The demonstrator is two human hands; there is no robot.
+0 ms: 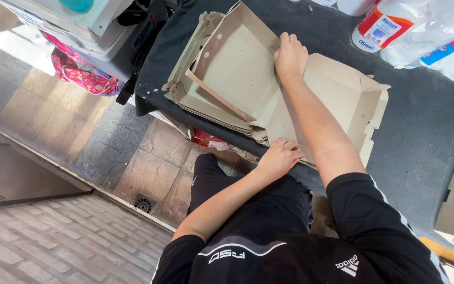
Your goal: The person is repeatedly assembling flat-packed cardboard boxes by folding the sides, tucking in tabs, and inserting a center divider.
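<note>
We see our right hand (290,56) pressing flat, fingers spread, on a half-folded cardboard box (248,79) lying on a stack of flat cardboard sheets (185,94) at the near left corner of the dark counter (426,137). Our left hand (279,156), fingers curled, grips the box's near edge at the counter's front edge.

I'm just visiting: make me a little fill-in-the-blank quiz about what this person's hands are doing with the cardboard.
1. The right hand presses on the far edge of a half-folded ____ box.
2. The left hand rests at the box's ____ edge.
3. A stack of flat boxes lies on the ____ table.

Missing words: cardboard; near; black
</note>
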